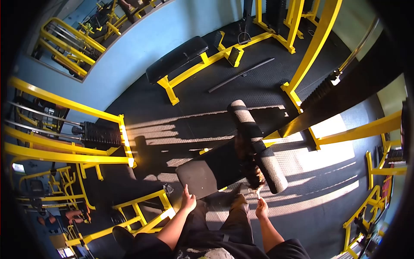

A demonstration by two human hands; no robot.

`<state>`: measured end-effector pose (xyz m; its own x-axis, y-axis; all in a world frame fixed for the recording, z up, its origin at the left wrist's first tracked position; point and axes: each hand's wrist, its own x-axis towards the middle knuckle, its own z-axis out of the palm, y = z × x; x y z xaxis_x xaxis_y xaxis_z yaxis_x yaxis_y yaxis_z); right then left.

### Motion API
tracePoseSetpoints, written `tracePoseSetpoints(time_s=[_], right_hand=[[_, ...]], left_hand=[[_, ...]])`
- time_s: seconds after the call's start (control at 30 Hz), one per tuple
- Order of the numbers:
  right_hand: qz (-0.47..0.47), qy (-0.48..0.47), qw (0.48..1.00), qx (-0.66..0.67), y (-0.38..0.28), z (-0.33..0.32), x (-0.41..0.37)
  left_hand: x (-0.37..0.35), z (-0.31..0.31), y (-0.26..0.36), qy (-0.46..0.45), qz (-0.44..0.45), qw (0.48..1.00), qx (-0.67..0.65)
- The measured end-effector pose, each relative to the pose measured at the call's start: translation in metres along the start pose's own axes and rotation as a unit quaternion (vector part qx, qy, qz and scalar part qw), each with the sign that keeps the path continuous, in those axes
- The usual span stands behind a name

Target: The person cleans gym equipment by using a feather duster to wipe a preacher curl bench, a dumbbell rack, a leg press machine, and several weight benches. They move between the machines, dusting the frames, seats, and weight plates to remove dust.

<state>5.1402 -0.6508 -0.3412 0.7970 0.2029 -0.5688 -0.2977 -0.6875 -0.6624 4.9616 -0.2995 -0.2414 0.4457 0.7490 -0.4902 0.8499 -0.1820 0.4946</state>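
My left hand (188, 200) is at the near left corner of a dark padded bench seat (200, 175), its index finger stretched out against the edge. My right hand (261, 209) is closed round the handle of a brush (256, 183), whose brown bristly head is up against the near part of the bench's foam rollers. The upper grey foam roller (243, 115) and the lower grey foam roller (274, 172) stick out on either side of the bench. Shadow hides part of the brush head.
A black flat bench (177, 58) on a yellow frame stands ahead by the blue wall. A dark bar (241, 75) lies on the floor. Yellow weight machines (64, 100) stand left, and a yellow upright (315, 47) rises right. A low yellow frame (144, 216) is at the near left.
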Motion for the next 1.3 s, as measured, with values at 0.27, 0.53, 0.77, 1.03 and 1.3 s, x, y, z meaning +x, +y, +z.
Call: tracePoseSetpoints(time_s=[0.27, 0.53, 0.77, 1.03, 1.3], right_hand=[[-0.169, -0.125, 0.94, -0.268, -0.049, 0.043, -0.061], [-0.02, 0.067, 0.967, -0.243, -0.175, 0.172, -0.081], [0.084, -0.055, 0.958, -0.269, -0.341, 0.329, -0.076], [0.045, -0.171, 0.908, -0.38, -0.528, 0.339, -0.041], [-0.086, 0.024, 0.975, -0.205, -0.59, 0.366, 0.005]], left_hand=[[0.058, -0.03, -0.066, 0.077, 0.098, 0.992, 0.032], [0.221, -0.125, -0.155, 0.027, 0.131, 0.989, -0.056], [0.336, -0.288, -0.223, -0.096, 0.003, 0.99, -0.106], [0.39, -0.422, -0.305, -0.066, -0.075, 0.99, -0.098], [0.421, -0.5, -0.222, -0.087, -0.186, 0.961, -0.183]])
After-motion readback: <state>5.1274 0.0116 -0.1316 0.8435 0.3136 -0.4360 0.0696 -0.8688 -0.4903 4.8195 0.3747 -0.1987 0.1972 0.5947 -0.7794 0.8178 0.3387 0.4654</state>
